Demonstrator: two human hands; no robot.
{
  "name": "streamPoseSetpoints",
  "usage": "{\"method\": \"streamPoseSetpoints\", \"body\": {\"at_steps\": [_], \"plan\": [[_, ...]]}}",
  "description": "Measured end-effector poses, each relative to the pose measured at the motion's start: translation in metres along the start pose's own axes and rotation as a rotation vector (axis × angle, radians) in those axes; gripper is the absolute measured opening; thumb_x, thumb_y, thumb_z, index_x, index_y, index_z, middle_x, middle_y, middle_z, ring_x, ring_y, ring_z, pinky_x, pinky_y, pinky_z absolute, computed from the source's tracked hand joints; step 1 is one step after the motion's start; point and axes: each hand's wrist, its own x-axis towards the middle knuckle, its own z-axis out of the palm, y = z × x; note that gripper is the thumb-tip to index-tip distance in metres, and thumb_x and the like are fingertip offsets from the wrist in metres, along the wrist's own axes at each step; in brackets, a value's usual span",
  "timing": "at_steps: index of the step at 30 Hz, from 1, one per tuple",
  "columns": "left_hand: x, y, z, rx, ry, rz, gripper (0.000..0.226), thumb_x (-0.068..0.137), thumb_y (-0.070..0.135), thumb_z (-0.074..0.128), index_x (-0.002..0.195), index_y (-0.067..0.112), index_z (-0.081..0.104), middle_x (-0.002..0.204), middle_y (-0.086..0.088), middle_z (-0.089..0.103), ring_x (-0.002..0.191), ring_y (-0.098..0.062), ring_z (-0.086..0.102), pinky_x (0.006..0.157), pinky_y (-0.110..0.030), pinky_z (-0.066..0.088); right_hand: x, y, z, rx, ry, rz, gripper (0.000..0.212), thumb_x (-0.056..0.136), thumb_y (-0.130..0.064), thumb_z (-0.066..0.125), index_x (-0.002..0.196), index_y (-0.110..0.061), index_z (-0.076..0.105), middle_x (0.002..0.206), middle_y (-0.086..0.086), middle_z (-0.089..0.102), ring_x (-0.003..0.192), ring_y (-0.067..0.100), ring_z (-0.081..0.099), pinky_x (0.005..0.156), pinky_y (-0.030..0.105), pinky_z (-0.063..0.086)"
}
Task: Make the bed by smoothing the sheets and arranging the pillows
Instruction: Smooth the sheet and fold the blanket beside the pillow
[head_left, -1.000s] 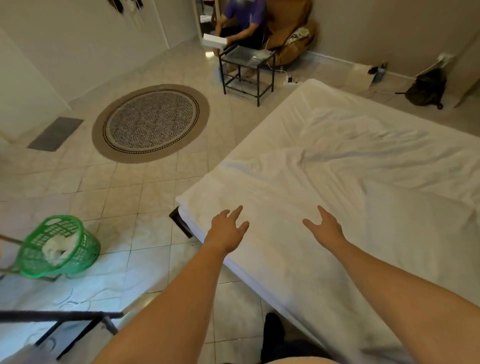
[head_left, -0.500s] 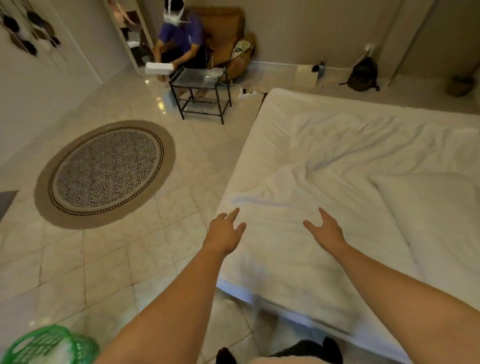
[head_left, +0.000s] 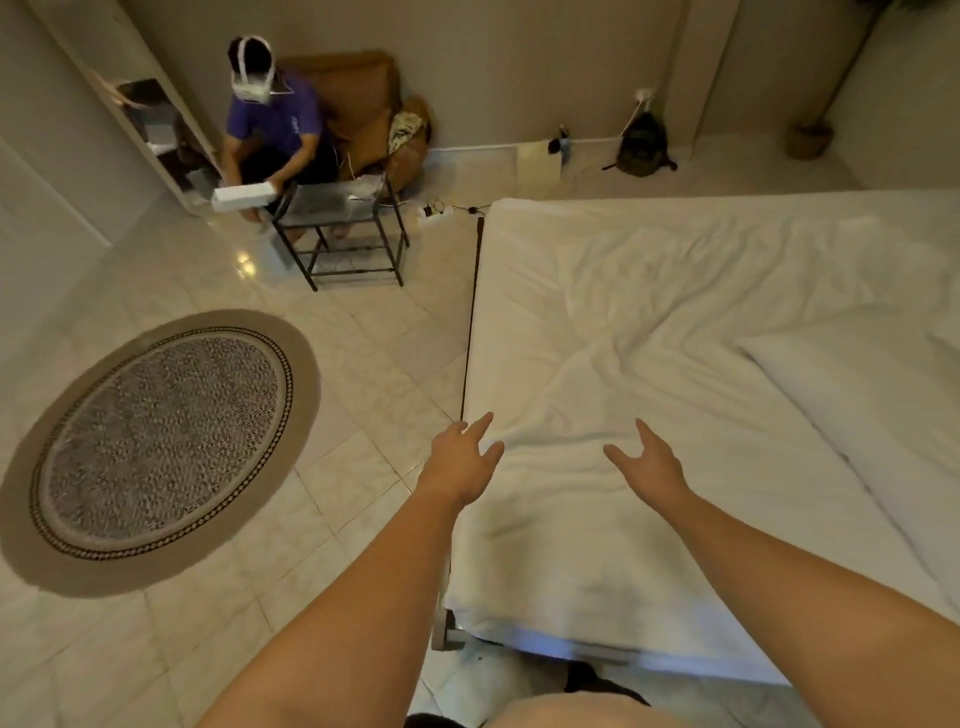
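Note:
A bed with a wrinkled white sheet (head_left: 649, 312) fills the right half of the view. A white pillow (head_left: 862, 405) lies on it at the right. Both my arms reach forward over the near left corner of the bed. My left hand (head_left: 462, 457) hovers at the sheet's left edge, fingers spread and holding nothing. My right hand (head_left: 649, 462) hangs over the sheet further right, fingers spread, also empty. Whether either hand touches the sheet is unclear.
A round patterned rug (head_left: 156, 447) lies on the tiled floor to the left. Beyond it a person in a purple shirt (head_left: 275, 130) sits by a small black metal table (head_left: 343, 228). A dark backpack (head_left: 644, 145) leans at the far wall.
The view has swung right and upward: the bed's left edge now runs straight away from me and the green basket has left the view. Both hands keep the same spread pose.

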Motion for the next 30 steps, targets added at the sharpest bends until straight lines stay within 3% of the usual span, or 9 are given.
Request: {"method": "streamPoseSetpoints", "body": {"at_steps": [11, 19, 30], "plan": [[0.146, -0.101, -0.087, 0.09, -0.152, 0.232, 0.058, 0.105, 0.054, 0.039, 0.159, 0.04, 0.027, 0.165, -0.009, 0.027, 0.152, -0.029, 0.021, 0.121, -0.047, 0.031, 0.024, -0.09, 0.102, 0.071, 0.22, 0.198, 0.09, 0.089, -0.06, 0.064, 0.161, -0.023, 0.023, 0.161, 0.014, 0.033, 0.147, 0.035, 0.034, 0.12, 0.046, 0.029], [0.198, -0.176, -0.171, 0.237, -0.295, 0.397, 0.058, 0.105, 0.052, 0.04, 0.16, 0.036, 0.029, 0.163, -0.015, 0.029, 0.151, -0.032, 0.023, 0.121, -0.048, 0.03, -0.014, -0.166, 0.184, 0.117, 0.318, 0.363, 0.09, 0.091, -0.061, 0.061, 0.161, -0.023, 0.02, 0.164, 0.012, 0.029, 0.15, 0.032, 0.028, 0.121, 0.045, 0.026], [0.25, -0.176, -0.239, 0.283, -0.311, 0.501, 0.057, 0.106, 0.053, 0.035, 0.16, 0.037, 0.027, 0.164, -0.009, 0.026, 0.152, -0.03, 0.018, 0.119, -0.049, 0.031, 0.002, -0.234, 0.206, 0.201, 0.425, 0.389, 0.091, 0.089, -0.064, 0.062, 0.161, -0.026, 0.021, 0.163, 0.011, 0.03, 0.148, 0.034, 0.033, 0.118, 0.047, 0.031]]}}
